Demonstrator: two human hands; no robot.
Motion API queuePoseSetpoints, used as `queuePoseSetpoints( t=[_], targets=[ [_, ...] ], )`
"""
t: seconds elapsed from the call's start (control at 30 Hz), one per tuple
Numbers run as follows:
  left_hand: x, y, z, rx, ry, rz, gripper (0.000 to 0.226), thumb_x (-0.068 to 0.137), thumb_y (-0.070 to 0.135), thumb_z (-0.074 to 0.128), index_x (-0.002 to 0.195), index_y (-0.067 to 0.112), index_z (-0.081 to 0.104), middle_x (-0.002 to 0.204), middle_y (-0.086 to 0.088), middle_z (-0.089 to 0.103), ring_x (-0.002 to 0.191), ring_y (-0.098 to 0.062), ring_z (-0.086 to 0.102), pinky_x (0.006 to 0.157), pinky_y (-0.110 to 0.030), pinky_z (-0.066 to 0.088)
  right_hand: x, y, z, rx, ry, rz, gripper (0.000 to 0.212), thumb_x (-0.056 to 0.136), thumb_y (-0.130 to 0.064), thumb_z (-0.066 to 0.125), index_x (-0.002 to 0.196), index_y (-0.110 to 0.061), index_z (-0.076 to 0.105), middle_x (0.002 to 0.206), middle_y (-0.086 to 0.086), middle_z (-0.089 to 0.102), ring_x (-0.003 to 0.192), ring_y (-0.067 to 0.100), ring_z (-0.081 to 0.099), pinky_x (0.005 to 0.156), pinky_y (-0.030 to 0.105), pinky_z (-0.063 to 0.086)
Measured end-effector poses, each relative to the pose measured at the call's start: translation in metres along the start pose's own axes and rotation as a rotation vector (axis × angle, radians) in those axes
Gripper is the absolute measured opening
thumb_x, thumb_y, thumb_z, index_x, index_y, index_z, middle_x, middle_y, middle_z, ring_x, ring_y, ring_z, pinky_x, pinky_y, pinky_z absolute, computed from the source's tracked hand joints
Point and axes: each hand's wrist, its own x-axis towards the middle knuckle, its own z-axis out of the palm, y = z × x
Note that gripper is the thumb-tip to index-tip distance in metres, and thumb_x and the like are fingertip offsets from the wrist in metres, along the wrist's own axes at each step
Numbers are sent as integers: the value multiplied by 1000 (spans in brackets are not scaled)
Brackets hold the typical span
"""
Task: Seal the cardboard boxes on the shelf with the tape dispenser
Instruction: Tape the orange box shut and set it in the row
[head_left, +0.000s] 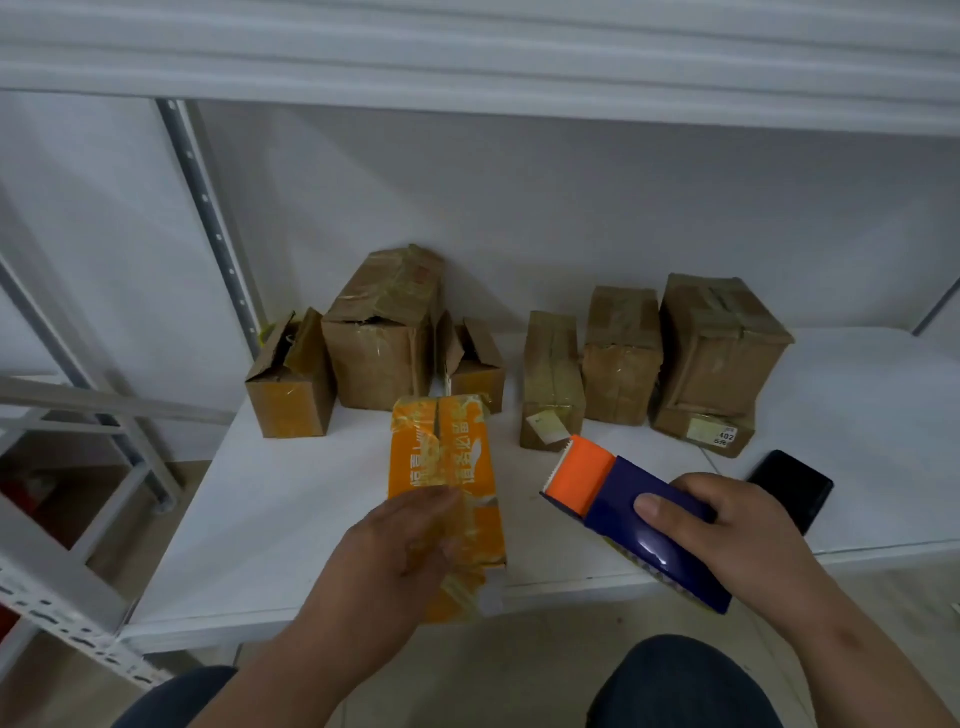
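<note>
The left hand rests flat on the orange box; the right hand grips the tape dispenser (blade forward), which should press down firmly along the seam.

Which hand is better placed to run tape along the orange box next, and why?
The right hand: it already grips the tape dispenser, whose toothed end points toward the orange box. The left hand rests on that box's near end, so it can steady the box instead.
</note>
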Motion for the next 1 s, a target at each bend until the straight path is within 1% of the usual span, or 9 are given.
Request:
queuePoseSetpoints(
  t=[0.07, 0.13, 0.2, 0.3, 0.37, 0.47, 0.57, 0.73, 1.0],
  targets=[
    [-1, 15, -4, -128, 54, -77, 30, 93, 32, 60, 109, 56, 56, 116, 39, 48, 112, 4, 53, 90, -16, 45, -7, -5, -4, 49, -12, -37, 35, 79, -46, 65, 71, -12, 67, 63, 1, 66, 55, 13, 60, 50, 16, 40],
    [0, 31, -9, -308, 69, -186, 22, 93, 35, 59, 109, 51, 62, 111, 30, 59, 107, 2, 58, 83, -17, 47, -15, -13, -6, 127, -36, -69, 39, 75, -53, 66, 72, -15, 69, 64, 5, 67, 54, 15, 60, 53, 23, 42],
    [0, 42, -12, -531, 51, -296, 24, 89, 44, 61, 112, 43, 67, 110, 22, 67, 107, -3, 61, 87, -23, 49, -21, -21, -6, 203, -75, -92, 45, 72, -65, 69, 73, -19, 70, 66, 6, 68, 56, 18, 62, 54, 25, 43],
    [-3, 50, -14, -770, -55, -370, 54, 65, 60, 65, 111, 33, 71, 107, 11, 72, 107, -13, 65, 97, -37, 49, -29, -30, -3, 281, -150, -118, 59, 56, -80, 61, 76, -25, 70, 69, 7, 69, 58, 19, 63, 54, 25, 44],
    [-6, 52, -14, -929, -126, -418, 60, 60, 55, 69, 109, 21, 73, 108, -1, 73, 101, -19, 67, 90, -36, 50, -34, -33, -1, 333, -177, -130, 65, 52, -86, 61, 75, -25, 70, 67, 7, 68, 56, 15, 62, 52, 21, 43],
    [-13, 52, -14, -1077, -229, -454, 53, 74, 44, 72, 114, 8, 70, 105, -11, 70, 88, -21, 64, 79, -35, 48, -38, -37, 2, 403, -216, -133, 63, 50, -85, 64, 72, -26, 71, 64, 5, 67, 53, 9, 59, 50, 16, 41],
    [-21, 53, -15, -1168, -298, -438, 44, 82, 34, 73, 110, 0, 66, 94, -11, 65, 81, -19, 58, 70, -30, 46, -42, -39, 5, 424, -269, -129, 61, 50, -83, 67, 71, -26, 71, 64, 6, 66, 54, 10, 59, 51, 17, 41],
    [-28, 54, -15, -1203, -337, -424, 14, 75, 28, 77, 76, 17, 68, 78, -5, 63, 69, -14, 56, 64, -26, 43, -48, -43, 9, 449, -324, -101, 63, 51, -81, 69, 73, -22, 72, 65, 7, 67, 55, 13, 61, 52, 20, 42],
    [-33, 51, -16, -1240, -315, -455, 6, 74, 20, 71, 71, 16, 69, 76, -6, 61, 68, -15, 52, 63, -26, 43, -52, -46, 13, 417, -333, -68, 68, 49, -84, 67, 79, -23, 72, 73, 10, 70, 62, 21, 65, 59, 30, 45]
  ],
)
